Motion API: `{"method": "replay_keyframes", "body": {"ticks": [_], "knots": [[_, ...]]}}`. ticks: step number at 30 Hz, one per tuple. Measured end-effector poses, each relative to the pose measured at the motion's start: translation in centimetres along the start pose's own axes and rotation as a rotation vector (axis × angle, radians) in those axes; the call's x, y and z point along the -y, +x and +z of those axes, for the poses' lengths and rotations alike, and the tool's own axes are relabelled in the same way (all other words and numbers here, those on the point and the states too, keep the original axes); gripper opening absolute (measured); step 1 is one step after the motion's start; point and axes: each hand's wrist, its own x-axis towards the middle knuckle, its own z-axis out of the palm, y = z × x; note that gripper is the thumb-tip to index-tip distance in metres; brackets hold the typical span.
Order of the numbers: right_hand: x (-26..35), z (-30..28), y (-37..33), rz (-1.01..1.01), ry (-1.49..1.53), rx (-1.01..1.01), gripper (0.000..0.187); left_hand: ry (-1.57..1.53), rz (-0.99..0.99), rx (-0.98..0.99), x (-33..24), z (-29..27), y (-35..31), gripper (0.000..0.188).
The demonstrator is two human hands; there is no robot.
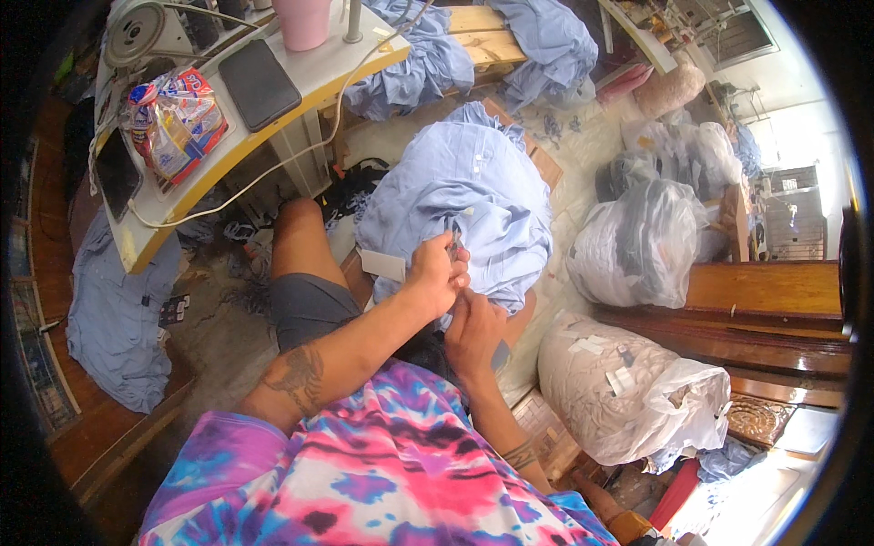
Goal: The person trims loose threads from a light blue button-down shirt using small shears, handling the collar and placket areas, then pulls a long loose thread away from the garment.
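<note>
— Fingers of the left hand point(435, 275) are closed around a small dark metal tool point(453, 242), which I take for snips; its far end sits right at the cloth.

— And the other hand on your feed?

— The right hand point(474, 333) is just below, knuckles up, its fingers curled in at the garment's near side. From here I cannot tell whether they pinch cloth or merely rest against it.

— Where exactly is that garment?

— The light blue garment point(437, 173) is heaped in front of the torso, over the lap point(314, 305). I judge it is bunched there so the legs support it and both hands can meet on one spot. It looks like thin, matte woven fabric, domed overall, with soft folds gathering near the tool and small white buttons point(476, 157) on its upper part.

— What is the stiff rectangle?

— An off-white card point(382, 265), flat and straight-edged, beside the left wrist. Its use escapes me.

— And the tabletop?

— The white tabletop point(332, 59) has a yellow edge. A crinkly plastic packet point(177, 123) and a smooth pink cup point(303, 23) stand there, probably to stay clear of the cloth.
</note>
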Motion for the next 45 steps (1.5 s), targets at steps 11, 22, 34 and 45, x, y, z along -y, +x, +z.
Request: {"method": "replay_keyframes", "body": {"ticks": [11, 22, 34, 45], "knots": [[-0.7, -2.6, 2.4, 0.12, 0.238, 0.347, 0.029, 0.565, 0.31, 0.192, -0.6, -2.9, -2.5, 0.044], [-6.3, -2.7, 15.9, 0.135, 0.746, 0.845, 0.035, 0.757, 0.284, 0.338, -3.1, -3.2, -5.3, 0.049], [-1.5, 1.2, 6.8, 0.248, 0.124, -0.462, 0.033, 0.563, 0.173, 0.337, -3.3, -2.6, -2.1, 0.042], [0.7, 3.4, 7.7, 0.248, -0.041, 0.09, 0.038, 0.893, 0.455, 0.147, -3.6, -5.9, -1.5, 0.027]]}}
